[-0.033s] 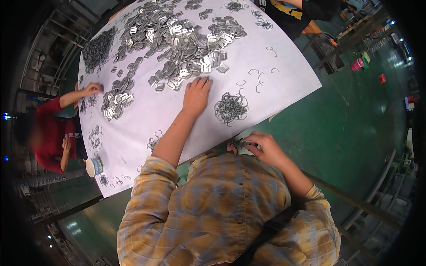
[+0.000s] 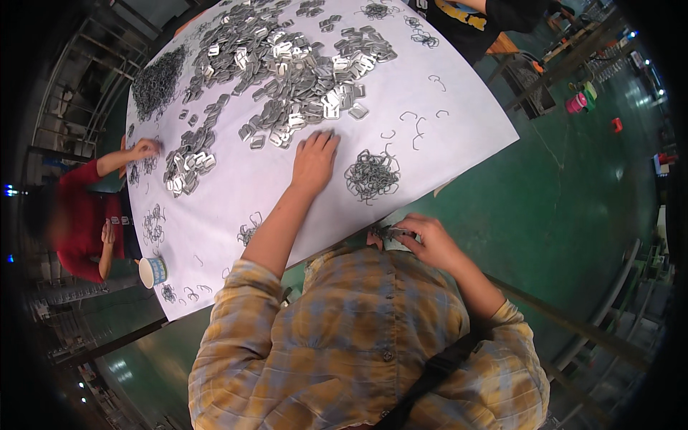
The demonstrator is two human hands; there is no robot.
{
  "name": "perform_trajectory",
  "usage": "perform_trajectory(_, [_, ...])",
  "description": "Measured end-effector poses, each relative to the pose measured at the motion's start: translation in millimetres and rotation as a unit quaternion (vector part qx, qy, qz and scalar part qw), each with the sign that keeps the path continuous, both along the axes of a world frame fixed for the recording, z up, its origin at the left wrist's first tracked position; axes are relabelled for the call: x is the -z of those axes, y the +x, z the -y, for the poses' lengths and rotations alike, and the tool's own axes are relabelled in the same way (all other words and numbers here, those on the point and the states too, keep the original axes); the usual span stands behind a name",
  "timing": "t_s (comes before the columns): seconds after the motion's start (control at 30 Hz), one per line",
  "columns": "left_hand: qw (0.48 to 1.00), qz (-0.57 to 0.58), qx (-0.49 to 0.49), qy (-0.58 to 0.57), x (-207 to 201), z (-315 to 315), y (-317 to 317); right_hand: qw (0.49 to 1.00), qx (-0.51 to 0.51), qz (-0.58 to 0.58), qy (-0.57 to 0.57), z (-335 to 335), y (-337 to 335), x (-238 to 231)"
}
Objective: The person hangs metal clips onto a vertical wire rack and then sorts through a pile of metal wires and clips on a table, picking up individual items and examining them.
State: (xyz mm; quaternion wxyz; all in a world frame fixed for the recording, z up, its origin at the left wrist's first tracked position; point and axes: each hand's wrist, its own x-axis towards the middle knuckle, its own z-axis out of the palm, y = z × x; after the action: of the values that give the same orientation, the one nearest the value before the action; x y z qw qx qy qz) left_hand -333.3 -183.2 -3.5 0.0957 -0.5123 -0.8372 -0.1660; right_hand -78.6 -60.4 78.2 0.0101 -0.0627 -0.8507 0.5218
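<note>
My left hand [image 2: 314,166] reaches over the white-covered table [image 2: 459,122], palm down with its fingers stretched out. Its fingertips lie just short of a large heap of small slotted metal plates [image 2: 287,107]. If anything lies under those fingertips, it is hidden. To the right of this hand sits a small pile of bent wire pieces [image 2: 373,175]. Close to my waist, at the near table edge, my right hand [image 2: 432,242] is closed in a pinch on a small grey metal piece [image 2: 390,233]. Its exact shape is partly covered by the fingers.
A person in red [image 2: 86,215] works at the left edge, one hand over the table. Another person in black [image 2: 502,21] stands at the far right. A paper cup [image 2: 152,271] stands at the near left corner. A dark mass of wire pieces [image 2: 159,82] lies far left.
My left hand has drawn back slightly toward me, away from the metal plates. The hand of the person in red has shifted a little left. My right hand looks nearly still.
</note>
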Motion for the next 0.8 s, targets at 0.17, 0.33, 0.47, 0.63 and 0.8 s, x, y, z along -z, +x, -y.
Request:
perform_trajectory(0.17, [0.997, 0.03, -0.018, -0.073, -35, 23, 32, 1.0, 0.023, -0.002, -0.009, -1, 7, 10])
perform_trajectory(0.33, [0.995, 0.0, 0.101, 0.005, -27, -45, 26, 1.0, 0.013, -0.005, -0.004, -1, 4, 11])
perform_trajectory(0.47, [0.989, -0.059, 0.114, -0.076, -19, -101, 39, 1.0, 0.009, -0.004, 0.019, 2, 2, 4])
perform_trajectory(0.63, [0.978, -0.074, 0.111, -0.163, -23, -122, 45, 0.999, 0.03, -0.012, 0.031, 3, 6, 10])
perform_trajectory(0.8, [0.977, -0.093, 0.075, -0.18, -18, -123, 32, 0.998, 0.047, -0.021, 0.033, 4, 6, 14])
